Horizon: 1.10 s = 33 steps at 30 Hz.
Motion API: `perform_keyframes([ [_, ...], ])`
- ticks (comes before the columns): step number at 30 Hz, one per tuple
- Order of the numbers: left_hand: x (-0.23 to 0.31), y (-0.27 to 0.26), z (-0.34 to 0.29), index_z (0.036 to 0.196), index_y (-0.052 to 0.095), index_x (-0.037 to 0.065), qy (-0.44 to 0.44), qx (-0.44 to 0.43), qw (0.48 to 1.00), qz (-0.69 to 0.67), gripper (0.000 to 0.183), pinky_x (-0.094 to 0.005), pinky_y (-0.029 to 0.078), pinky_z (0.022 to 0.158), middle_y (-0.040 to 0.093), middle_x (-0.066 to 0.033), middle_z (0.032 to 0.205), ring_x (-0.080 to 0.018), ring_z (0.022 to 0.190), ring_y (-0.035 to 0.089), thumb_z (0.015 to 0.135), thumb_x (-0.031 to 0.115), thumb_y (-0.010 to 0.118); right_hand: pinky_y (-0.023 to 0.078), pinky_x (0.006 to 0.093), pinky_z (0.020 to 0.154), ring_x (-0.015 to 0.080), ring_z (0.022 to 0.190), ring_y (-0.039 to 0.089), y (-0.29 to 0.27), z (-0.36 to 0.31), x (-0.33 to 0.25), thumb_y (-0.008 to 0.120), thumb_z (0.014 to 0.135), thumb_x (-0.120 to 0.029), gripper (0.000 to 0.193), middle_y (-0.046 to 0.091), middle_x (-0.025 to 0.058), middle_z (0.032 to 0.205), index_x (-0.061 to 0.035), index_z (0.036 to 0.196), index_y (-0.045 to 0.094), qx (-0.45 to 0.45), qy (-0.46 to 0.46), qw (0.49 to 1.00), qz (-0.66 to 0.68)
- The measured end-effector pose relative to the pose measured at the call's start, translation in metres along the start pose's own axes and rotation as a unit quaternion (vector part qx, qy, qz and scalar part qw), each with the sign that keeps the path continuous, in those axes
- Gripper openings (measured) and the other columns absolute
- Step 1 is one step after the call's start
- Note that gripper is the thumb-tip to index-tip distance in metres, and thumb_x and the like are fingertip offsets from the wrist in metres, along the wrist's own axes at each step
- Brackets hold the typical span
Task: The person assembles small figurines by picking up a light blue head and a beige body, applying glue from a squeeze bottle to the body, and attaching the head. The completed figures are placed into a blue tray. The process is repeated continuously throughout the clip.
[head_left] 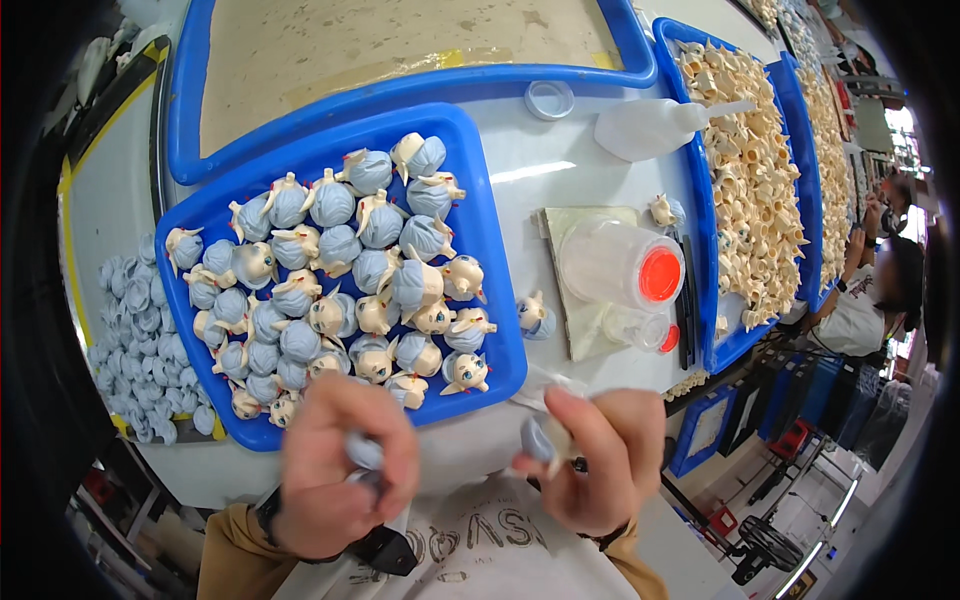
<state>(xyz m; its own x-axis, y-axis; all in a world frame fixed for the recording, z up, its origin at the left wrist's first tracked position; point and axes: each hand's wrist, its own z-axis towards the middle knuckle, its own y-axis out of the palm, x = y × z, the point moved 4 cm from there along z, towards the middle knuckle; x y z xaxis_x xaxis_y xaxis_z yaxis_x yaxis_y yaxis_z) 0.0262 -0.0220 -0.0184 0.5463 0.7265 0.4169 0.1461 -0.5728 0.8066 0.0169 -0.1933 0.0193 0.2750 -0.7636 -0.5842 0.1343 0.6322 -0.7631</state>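
Observation:
My left hand [335,480] is closed around a small blue-grey hair piece [364,452], partly hidden by the fingers. To its right, my right hand [606,462] pinches a small doll head [555,437] that has blue-grey hair on its left side. Both hands are held in front of my body, a short gap apart. Just beyond them lies a blue tray [505,300] packed with several doll heads with pointed ears and blue-grey hair. A single doll head [537,318] stands beside the tray's right edge.
Blue-grey hair pieces [140,340] are heaped at the left. A white squeeze bottle [645,130], a round cap [549,100] and a jar with red contents [615,262] stand on the right. Farther right, a blue bin [712,300] holds beige parts. Another person [870,300] sits beyond.

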Motion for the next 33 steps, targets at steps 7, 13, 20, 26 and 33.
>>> perform_keyframes([
  [7,0.006,0.009,-0.009,0.112,0.034,-0.002,-0.011,-0.059,0.997,0.057,0.032,-0.0199,0.033,0.037,0.052,-0.0222,0.088,-0.0108,0.042,0.044,0.09,0.019,0.045,0.042,0.0327,0.062,0.026,0.074,0.053,0.023,0.005,0.005,0.073,0.055,0.0,0.051,0.057,0.0116,0.088,-0.0026,0.102,0.056,-0.056,0.012,0.998,-0.006],
  [13,0.009,0.003,-0.007,0.091,0.05,-0.007,0.045,-0.089,0.993,0.066,0.049,-0.0223,0.033,0.039,0.055,-0.0145,0.067,-0.0108,0.045,0.044,0.09,0.041,0.043,0.042,0.0312,0.063,0.0241,0.073,0.054,0.02,0.004,0.005,0.072,0.058,-0.003,0.043,0.058,0.0102,0.088,-0.0028,0.098,0.058,-0.055,0.003,0.999,-0.001],
  [20,0.01,0.005,-0.006,0.08,0.044,0.002,0.025,-0.076,0.987,0.137,0.05,-0.0267,0.032,0.039,0.043,-0.0058,0.055,-0.0144,0.045,0.038,0.088,0.051,0.04,0.04,0.0266,0.053,0.0196,0.064,0.051,0.02,0.007,0.003,0.069,0.061,-0.002,0.038,0.055,0.0075,0.078,0.002,0.097,0.059,-0.056,0.004,0.998,-0.016],
  [26,0.007,0.004,-0.006,0.086,0.05,-0.006,0.048,-0.028,0.99,0.132,0.049,-0.022,0.03,0.039,0.049,-0.0091,0.064,-0.0098,0.046,0.042,0.087,0.043,0.048,0.038,0.0263,0.049,0.0188,0.06,0.047,0.036,0.01,0.0,0.063,0.064,0.001,0.033,0.051,0.0072,0.074,0.0045,0.096,0.058,-0.031,0.017,0.999,-0.006],
  [33,0.005,0.008,-0.005,0.086,0.049,-0.005,0.032,-0.033,0.988,0.146,0.045,-0.0222,0.031,0.039,0.05,-0.0103,0.064,-0.0102,0.045,0.043,0.088,0.04,0.047,0.037,0.0292,0.049,0.0206,0.058,0.048,0.031,0.007,0.0,0.071,0.062,0.0,0.034,0.051,0.0065,0.069,-0.0005,0.093,0.059,-0.084,0.034,0.996,-0.022],
])
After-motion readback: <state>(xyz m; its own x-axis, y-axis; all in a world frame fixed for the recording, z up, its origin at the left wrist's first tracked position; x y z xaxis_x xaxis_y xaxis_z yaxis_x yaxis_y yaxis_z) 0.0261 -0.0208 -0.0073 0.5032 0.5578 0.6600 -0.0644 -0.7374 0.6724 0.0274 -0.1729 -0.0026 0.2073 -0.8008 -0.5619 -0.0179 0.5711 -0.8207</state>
